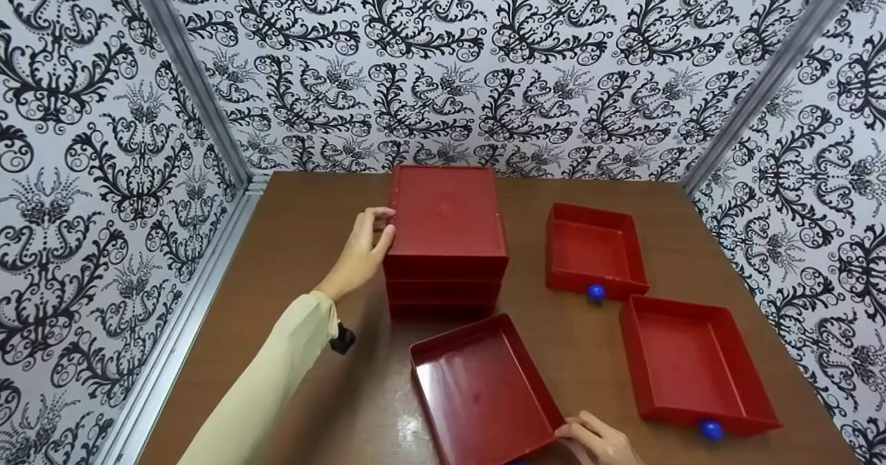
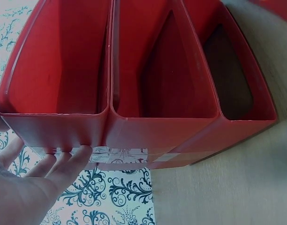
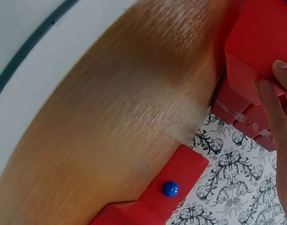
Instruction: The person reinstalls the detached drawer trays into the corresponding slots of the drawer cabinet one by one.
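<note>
A red drawer cabinet stands at the middle back, its three stacked bays open at the front. My left hand rests against the cabinet's left side near the top edge; in the left wrist view its fingers lie along that wall. In front of the cabinet is a loose red drawer, empty and turned at an angle. My right hand pinches this drawer's near right corner between thumb and fingers, also seen in the right wrist view. Only a sliver of the drawer's blue knob shows at the lower frame edge.
Two more empty red drawers, a smaller one and a larger one, lie on the right of the brown table, blue knobs facing me. Patterned walls with metal posts enclose the back and sides.
</note>
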A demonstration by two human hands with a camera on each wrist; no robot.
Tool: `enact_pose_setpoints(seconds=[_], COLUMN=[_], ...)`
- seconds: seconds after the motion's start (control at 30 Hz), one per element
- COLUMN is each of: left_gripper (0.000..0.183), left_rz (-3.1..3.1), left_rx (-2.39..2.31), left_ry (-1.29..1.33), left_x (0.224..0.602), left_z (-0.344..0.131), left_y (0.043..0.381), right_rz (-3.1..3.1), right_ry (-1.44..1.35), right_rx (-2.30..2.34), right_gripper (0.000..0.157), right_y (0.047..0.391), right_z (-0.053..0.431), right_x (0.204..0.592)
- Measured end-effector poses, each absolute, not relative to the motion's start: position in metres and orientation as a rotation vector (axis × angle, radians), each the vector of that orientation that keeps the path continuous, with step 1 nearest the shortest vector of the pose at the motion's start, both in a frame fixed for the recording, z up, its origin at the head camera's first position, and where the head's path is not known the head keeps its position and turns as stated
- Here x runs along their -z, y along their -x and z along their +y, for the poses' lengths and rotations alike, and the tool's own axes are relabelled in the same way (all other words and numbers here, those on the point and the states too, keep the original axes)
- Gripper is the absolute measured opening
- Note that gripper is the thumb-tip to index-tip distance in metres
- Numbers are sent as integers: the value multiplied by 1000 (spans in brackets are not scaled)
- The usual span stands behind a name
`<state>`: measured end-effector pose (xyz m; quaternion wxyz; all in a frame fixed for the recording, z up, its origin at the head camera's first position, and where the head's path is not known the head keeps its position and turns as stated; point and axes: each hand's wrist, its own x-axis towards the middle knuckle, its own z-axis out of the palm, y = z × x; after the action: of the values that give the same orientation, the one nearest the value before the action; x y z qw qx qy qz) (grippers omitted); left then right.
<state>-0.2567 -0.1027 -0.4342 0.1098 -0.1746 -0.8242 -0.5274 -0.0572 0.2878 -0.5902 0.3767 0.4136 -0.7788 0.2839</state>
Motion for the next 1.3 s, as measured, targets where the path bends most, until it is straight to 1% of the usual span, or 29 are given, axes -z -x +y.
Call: enact_pose_setpoints(seconds=[0.83, 1.03, 1.3], left_gripper=[29, 29, 29], left_rz=[-2423, -2441, -2431], left_rx=[1553, 1554, 1551], left_ry=[500, 485, 494], left_x=[438, 437, 437], left_z=[-103, -103, -102], left_y=[259, 259, 258], right_rz=[-2031, -2029, -2000], right_ry=[-1049, -1067, -1094], right_rx=[-779, -829, -833], right_gripper=[26, 22, 24], right_y=[60, 63, 69], right_z=[281, 279, 277], right_x=[591, 594, 594])
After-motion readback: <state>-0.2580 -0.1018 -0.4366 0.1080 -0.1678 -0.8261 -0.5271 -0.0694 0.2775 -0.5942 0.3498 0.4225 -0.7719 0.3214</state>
